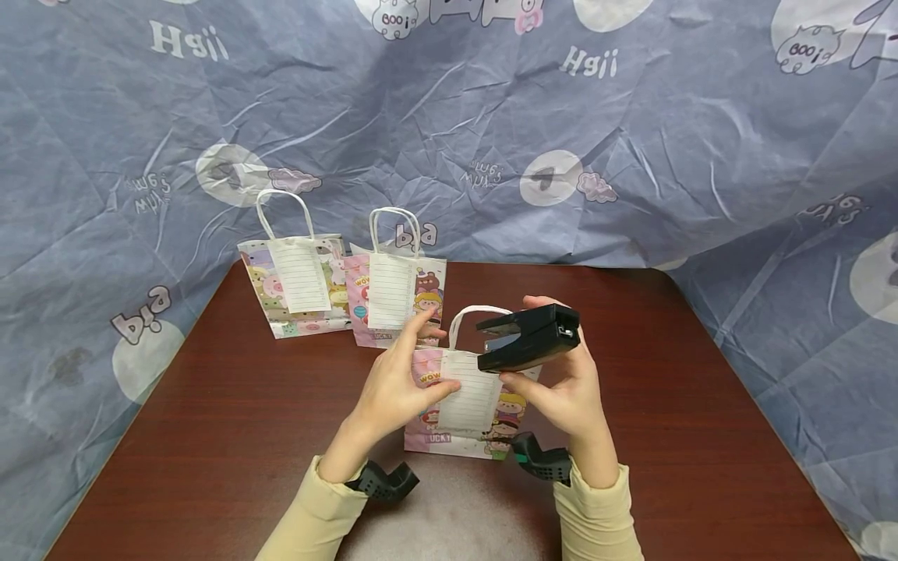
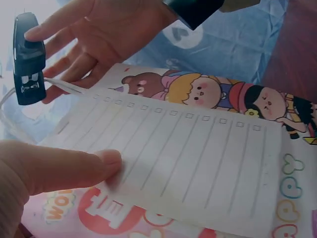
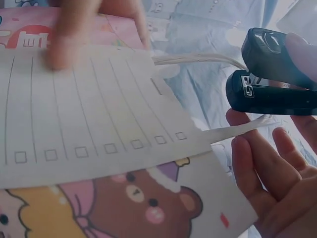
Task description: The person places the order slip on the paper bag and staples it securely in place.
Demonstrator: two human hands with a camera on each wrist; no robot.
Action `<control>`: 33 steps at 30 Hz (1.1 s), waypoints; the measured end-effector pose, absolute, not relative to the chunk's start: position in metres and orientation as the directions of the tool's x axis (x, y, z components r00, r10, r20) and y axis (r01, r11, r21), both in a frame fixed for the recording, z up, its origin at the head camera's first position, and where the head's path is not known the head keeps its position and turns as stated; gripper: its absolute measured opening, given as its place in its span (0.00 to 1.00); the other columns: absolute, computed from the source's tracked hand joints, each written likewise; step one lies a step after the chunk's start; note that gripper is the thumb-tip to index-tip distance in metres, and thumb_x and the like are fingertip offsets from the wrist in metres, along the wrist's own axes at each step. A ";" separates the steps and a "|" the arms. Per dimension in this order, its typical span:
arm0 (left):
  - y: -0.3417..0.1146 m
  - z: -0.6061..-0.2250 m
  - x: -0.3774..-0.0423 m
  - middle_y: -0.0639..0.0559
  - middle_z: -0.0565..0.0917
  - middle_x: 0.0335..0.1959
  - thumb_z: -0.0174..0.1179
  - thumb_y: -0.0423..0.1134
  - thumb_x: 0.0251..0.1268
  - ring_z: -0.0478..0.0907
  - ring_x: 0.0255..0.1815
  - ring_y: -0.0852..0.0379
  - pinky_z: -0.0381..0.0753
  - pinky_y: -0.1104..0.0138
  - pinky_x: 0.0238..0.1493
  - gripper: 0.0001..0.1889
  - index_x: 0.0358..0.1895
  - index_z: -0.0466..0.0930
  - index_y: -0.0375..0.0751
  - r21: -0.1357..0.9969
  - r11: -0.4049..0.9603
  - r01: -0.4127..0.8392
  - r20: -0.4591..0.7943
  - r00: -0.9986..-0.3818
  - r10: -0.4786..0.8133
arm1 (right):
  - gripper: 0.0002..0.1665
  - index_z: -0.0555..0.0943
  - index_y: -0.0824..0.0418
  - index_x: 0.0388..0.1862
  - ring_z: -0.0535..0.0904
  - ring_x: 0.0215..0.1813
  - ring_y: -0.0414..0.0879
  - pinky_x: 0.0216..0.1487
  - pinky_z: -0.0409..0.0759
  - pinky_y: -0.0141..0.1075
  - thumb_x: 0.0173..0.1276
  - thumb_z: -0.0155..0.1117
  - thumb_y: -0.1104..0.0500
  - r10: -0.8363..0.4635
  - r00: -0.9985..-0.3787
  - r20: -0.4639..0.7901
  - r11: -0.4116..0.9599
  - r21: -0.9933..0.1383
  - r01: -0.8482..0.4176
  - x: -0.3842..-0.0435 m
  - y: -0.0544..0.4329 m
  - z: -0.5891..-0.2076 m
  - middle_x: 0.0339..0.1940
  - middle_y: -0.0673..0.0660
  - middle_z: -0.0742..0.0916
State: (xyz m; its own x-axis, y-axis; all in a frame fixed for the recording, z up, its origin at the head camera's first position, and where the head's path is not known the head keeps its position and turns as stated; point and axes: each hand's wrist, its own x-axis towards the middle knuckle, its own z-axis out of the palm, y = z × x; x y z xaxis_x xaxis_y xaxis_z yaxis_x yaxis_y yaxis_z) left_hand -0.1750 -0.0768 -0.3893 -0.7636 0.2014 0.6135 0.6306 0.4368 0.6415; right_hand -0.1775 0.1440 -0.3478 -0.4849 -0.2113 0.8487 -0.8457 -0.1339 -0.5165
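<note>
My right hand (image 1: 571,389) grips a black stapler (image 1: 536,339), held above the top right of a pink paper gift bag (image 1: 422,440). A lined white sheet (image 1: 468,401) with small checkboxes lies against that bag's front. At the sheet's top edge, a short staple-like line shows in the right wrist view. My left hand (image 1: 393,393) is at the bag's left side, fingers extended and spread. In the left wrist view its thumb (image 2: 74,167) is over the sheet; firm contact is hard to tell. A white handle (image 1: 463,313) rises behind the stapler.
Farther back stand two more gift bags, one with animal prints (image 1: 263,284) and one pink (image 1: 358,300), each with a lined sheet in front. The brown table (image 1: 687,405) meets a blue-grey patterned cloth (image 1: 435,117) behind.
</note>
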 end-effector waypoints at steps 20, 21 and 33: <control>-0.063 -0.417 -0.188 0.44 0.75 0.59 0.77 0.46 0.37 0.79 0.45 0.48 0.76 0.55 0.45 0.57 0.72 0.48 0.50 0.660 0.611 0.437 0.425 -0.888 0.176 | 0.32 0.72 0.80 0.49 0.80 0.48 0.50 0.48 0.75 0.35 0.51 0.75 0.64 -0.083 -0.477 0.875 -0.134 -0.484 -0.865 -0.188 0.168 -0.348 0.45 0.61 0.83; -0.062 -0.419 -0.189 0.43 0.75 0.58 0.77 0.46 0.37 0.79 0.46 0.47 0.75 0.55 0.46 0.57 0.73 0.47 0.50 0.660 0.614 0.433 0.419 -0.891 0.177 | 0.33 0.71 0.80 0.50 0.80 0.47 0.50 0.49 0.74 0.36 0.51 0.75 0.64 -0.067 -0.483 0.873 -0.143 -0.487 -0.861 -0.189 0.170 -0.348 0.44 0.60 0.83; -0.053 -0.442 -0.199 0.39 0.71 0.63 0.75 0.44 0.39 0.75 0.55 0.46 0.73 0.54 0.52 0.61 0.74 0.41 0.42 0.625 0.606 0.492 0.495 -0.850 0.180 | 0.58 0.47 0.66 0.73 0.75 0.56 0.55 0.54 0.73 0.39 0.51 0.73 0.70 0.002 -0.556 0.831 -0.166 -0.548 -0.820 -0.196 0.193 -0.354 0.58 0.70 0.73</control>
State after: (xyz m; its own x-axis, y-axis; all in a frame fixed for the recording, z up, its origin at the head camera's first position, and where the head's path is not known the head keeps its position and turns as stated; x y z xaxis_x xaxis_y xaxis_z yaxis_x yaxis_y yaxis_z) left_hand -0.1987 -0.0528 -0.4421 -0.8501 0.1802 0.4949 0.4922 0.6064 0.6246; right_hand -0.1960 0.1928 -0.3535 -0.5555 0.0015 0.8315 -0.8201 -0.1658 -0.5476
